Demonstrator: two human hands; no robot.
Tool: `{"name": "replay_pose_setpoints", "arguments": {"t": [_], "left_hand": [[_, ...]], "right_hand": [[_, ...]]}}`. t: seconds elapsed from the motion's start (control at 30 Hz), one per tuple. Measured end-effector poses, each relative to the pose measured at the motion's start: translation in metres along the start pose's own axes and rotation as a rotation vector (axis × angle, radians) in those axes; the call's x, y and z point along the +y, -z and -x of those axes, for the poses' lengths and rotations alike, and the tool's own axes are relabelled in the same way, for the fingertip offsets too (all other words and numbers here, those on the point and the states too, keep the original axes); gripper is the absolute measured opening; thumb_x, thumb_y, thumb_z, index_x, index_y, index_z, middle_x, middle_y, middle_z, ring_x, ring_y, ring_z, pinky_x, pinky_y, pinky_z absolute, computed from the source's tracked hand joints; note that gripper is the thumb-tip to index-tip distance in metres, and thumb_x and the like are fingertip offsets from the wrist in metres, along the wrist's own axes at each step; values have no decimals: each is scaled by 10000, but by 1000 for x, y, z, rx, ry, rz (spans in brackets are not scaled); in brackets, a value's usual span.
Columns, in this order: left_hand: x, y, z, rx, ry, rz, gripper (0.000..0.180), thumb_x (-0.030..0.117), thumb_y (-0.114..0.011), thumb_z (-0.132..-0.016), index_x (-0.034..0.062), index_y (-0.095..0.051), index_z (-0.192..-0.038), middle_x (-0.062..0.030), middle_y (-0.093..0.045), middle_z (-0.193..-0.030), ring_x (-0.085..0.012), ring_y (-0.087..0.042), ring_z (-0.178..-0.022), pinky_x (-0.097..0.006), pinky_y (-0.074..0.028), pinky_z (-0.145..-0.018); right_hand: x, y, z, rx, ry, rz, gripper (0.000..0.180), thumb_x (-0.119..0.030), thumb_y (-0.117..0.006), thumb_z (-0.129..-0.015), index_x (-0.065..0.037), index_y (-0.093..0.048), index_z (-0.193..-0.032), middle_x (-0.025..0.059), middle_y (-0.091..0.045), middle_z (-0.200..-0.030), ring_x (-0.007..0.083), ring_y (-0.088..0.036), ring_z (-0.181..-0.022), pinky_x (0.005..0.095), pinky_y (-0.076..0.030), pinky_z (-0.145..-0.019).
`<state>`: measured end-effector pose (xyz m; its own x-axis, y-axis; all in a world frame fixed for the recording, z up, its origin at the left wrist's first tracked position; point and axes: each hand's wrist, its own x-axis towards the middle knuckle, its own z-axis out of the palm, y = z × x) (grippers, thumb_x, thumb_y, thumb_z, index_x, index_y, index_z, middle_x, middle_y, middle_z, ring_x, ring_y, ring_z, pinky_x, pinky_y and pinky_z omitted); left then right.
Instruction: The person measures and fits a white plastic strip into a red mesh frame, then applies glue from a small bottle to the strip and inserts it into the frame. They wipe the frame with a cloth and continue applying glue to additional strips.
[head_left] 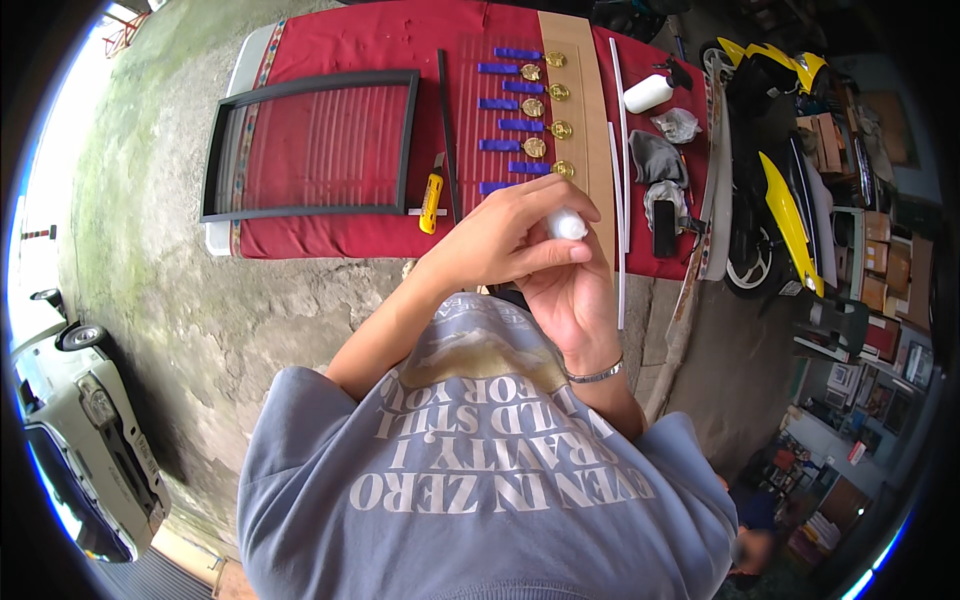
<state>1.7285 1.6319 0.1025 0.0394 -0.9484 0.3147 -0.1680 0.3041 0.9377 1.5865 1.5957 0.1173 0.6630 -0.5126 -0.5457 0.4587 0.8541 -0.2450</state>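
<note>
Both my hands meet in front of my chest over the near edge of a red-covered table [300,235]. My right hand [575,290] holds a small white object [567,224], and the fingers of my left hand [510,235] pinch its top. Just beyond them, on a ribbed clear sheet, lie two columns: blue ribbons [505,125] and gold medals [545,115]. A brown cardboard strip [590,100] runs beside the medals.
A black picture frame [310,145] lies on the table's left half, with a yellow utility knife [431,195] and a black strip [447,130] beside it. A white bottle [648,93], grey cloths and a black phone [665,228] sit at the right. A yellow motorbike [775,190] stands beyond.
</note>
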Motion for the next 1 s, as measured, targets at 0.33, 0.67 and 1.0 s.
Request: {"name": "replay_pose_setpoints", "arguments": {"t": [0.33,0.67,1.0], "left_hand": [[32,-18,-26,440,152,260,314,288,-669,-935,6,-580,-829,-21,-580,-585,-60,-549,-542,-266,-436,-495],[65,-16,-26,522,132,232,285,254,-693,-923,3,-603,-822,6,-563,-564,-23,-534,-517,-219,-397,-451],[84,-21,-11,442,172,44,246,209,-718,-895,-16,-625,-856,21,-551,-615,-13,-501,-577,-209,-378,-475]], "right_hand": [[-19,4,15,-173,272,673,233,-268,-512,-1031,-43,-555,-1073,21,-584,-757,117,-562,-668,266,-448,-626],[-52,-22,32,-184,746,983,164,-155,-563,-985,4,-597,-960,33,-611,-779,84,-560,-680,235,-431,-631],[-75,-60,35,-455,1097,1311,155,-27,-623,-959,41,-622,-1098,47,-621,-937,83,-596,-810,215,-480,-732]]}}
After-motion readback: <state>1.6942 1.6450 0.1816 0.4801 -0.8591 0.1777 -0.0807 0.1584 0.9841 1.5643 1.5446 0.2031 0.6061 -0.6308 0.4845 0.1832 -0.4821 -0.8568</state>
